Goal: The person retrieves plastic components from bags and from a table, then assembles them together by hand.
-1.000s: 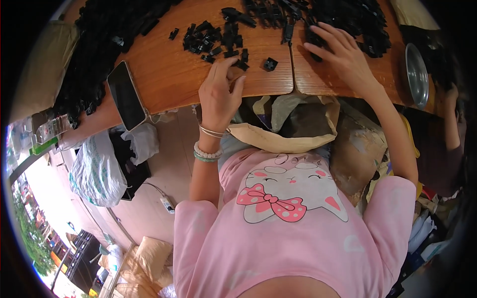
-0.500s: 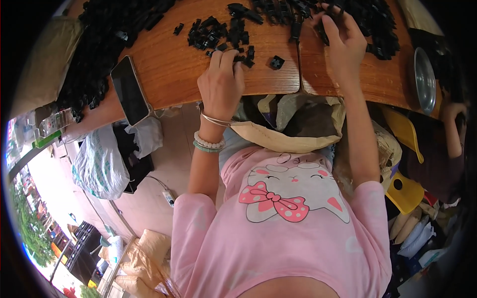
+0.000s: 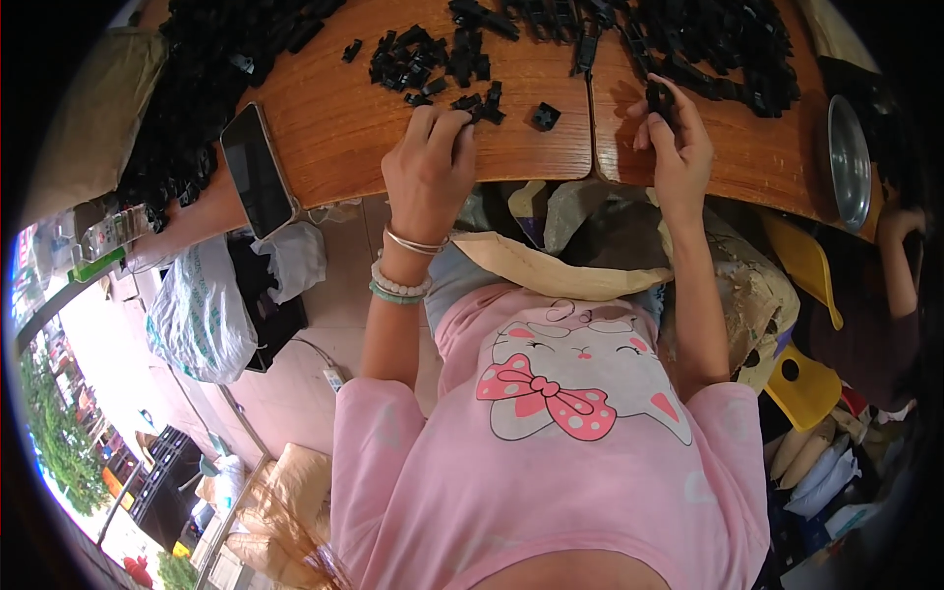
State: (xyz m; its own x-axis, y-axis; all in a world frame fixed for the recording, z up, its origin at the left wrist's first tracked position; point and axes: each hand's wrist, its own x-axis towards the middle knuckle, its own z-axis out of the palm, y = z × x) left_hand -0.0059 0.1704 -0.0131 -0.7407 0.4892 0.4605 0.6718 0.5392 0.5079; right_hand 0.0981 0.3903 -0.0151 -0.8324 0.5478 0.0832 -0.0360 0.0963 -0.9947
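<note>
- Black part (image 3: 658,98), upper right of the frame, pinched in the right hand (image 3: 682,147).
- Small black pieces (image 3: 408,59), upper centre; left hand (image 3: 427,162) curled just beside them, whether grasping any I cannot tell.

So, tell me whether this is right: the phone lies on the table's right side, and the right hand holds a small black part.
Not quite: the head view shows the phone on the table's left side. The right hand does hold a small black part.

Small elongated black part (image 3: 660,99), pinched
</note>
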